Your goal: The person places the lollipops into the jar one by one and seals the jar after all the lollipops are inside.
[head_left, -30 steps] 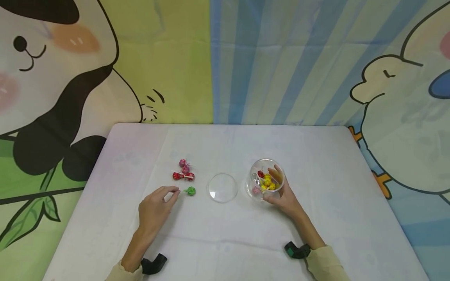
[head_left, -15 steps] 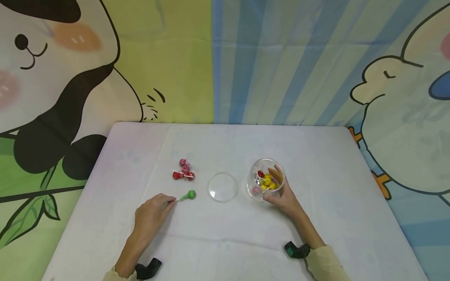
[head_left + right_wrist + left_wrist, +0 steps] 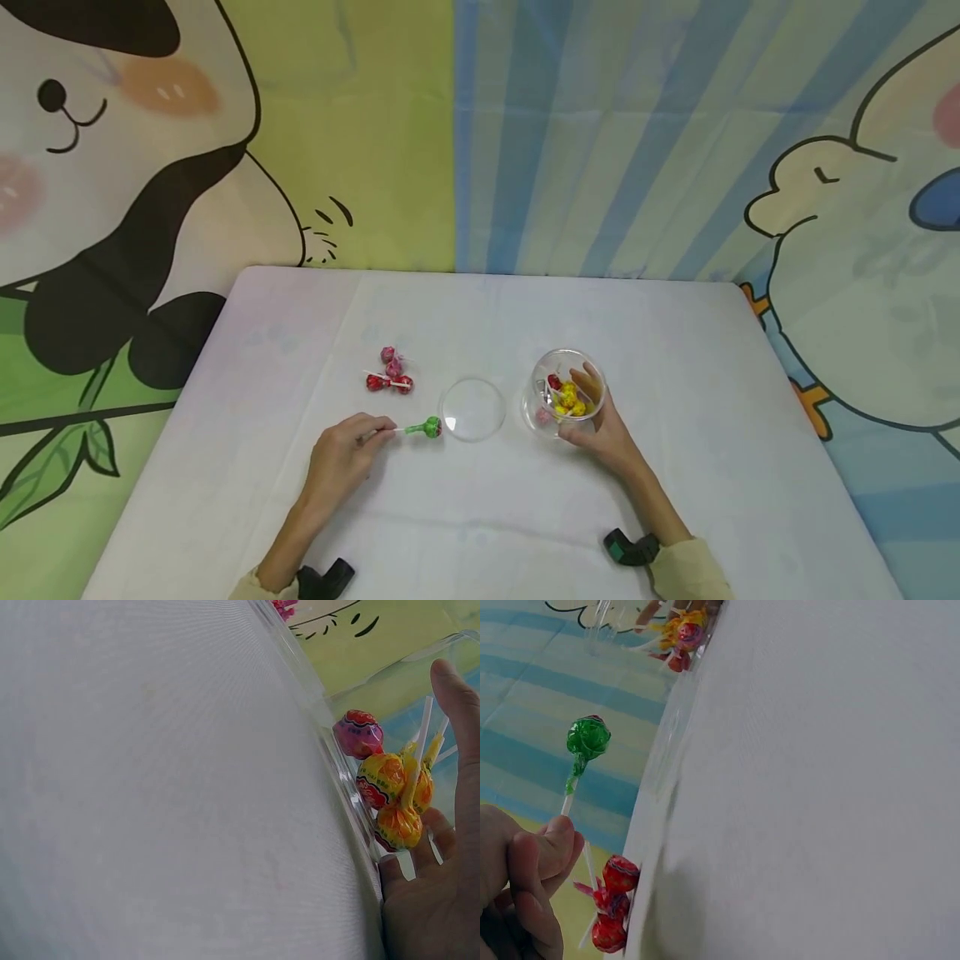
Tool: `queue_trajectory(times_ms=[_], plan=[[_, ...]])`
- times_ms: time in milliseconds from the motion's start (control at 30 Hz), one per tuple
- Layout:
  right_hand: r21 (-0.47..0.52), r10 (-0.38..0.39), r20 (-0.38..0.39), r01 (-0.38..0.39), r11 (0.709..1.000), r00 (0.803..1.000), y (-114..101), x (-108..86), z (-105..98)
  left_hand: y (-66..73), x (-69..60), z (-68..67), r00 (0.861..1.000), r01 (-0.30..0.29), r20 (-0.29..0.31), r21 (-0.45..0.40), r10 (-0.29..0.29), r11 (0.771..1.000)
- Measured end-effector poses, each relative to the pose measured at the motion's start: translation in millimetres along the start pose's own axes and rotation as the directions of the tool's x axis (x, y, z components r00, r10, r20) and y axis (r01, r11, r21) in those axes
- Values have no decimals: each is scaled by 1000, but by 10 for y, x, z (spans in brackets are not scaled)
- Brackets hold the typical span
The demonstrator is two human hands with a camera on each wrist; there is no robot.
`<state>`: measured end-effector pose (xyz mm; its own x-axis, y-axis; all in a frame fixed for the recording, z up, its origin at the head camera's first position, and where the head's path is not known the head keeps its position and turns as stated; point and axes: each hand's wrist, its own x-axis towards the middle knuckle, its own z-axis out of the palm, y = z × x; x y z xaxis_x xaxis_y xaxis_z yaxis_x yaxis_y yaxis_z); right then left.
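A green lollipop (image 3: pixel 432 427) (image 3: pixel 589 738) is pinched by its white stick between the thumb and fingers of my left hand (image 3: pixel 341 458) (image 3: pixel 525 877), its head just left of the clear round lid (image 3: pixel 473 409). My right hand (image 3: pixel 611 437) (image 3: pixel 442 900) curls round the right side of a clear jar (image 3: pixel 531 398) standing on the table. Inside the jar lie yellow lollipops (image 3: pixel 570 396) (image 3: pixel 399 825), a red one (image 3: pixel 554 382) and a pink one (image 3: pixel 543 416) (image 3: pixel 358 734).
Red lollipops (image 3: pixel 404 385) (image 3: pixel 621 874) and pink lollipops (image 3: pixel 393 367) lie in a small group on the white tablecloth (image 3: pixel 465 500), beyond my left hand. A cartoon-printed cloth (image 3: pixel 390 150) hangs behind the table's far edge.
The green lollipop was lying near my left fingertips; my left hand has taken its stick and moved it right, towards the lid. My right hand keeps its hold on the jar.
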<state>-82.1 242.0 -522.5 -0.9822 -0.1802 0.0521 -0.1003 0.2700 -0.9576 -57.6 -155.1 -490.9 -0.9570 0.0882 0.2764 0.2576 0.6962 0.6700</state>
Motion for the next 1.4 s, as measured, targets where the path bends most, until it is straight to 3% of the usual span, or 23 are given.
queue_trajectory(times_ms=[133, 233, 300, 400, 467, 600, 667, 867, 1100, 1233, 1400], plan=[[-16, -3, 0, 3, 1000, 1000, 26, -17, 10, 95, 48, 26, 1000, 18, 8, -136, -17, 990], [-13, -11, -4, 11, 1000, 1000, 29, -12, 6, 171, 108, 42, 997, 75, 9, -255, -75, 964], [-1, -13, -6, 13, 1000, 1000, 24, -9, 4, 220, 144, 43, 989, 142, 26, -346, -142, 927], [10, -5, 2, 5, 1000, 1000, 15, -10, 4, 293, 180, 29, 968, 245, 63, -460, -243, 854], [14, 0, 5, 0, 1000, 1000, 5, -11, 8, 339, 204, 16, 956, 283, 84, -520, -281, 806], [17, -2, 5, 2, 1000, 1000, -7, -10, 13, 447, 228, 1, 957, 276, 95, -597, -275, 753], [11, -3, 4, 3, 1000, 1000, -11, -10, 14, 503, 226, 6, 961, 263, 102, -622, -257, 738], [4, -1, 0, 1, 1000, 1000, 0, -10, 19, 589, 241, 84, 969, 243, 129, -665, -212, 706], [10, 3, -2, -3, 1000, 1000, -3, -24, 16, 713, 346, 173, 972, 230, 135, -703, -192, 673], [9, 2, 0, -2, 1000, 1000, -7, -19, 16, 812, 438, 238, 980, 200, 148, -707, -135, 679], [-8, -1, -4, 1, 1000, 1000, 26, -15, 21, 968, 566, 348, 976, 193, 205, -686, -68, 702]])
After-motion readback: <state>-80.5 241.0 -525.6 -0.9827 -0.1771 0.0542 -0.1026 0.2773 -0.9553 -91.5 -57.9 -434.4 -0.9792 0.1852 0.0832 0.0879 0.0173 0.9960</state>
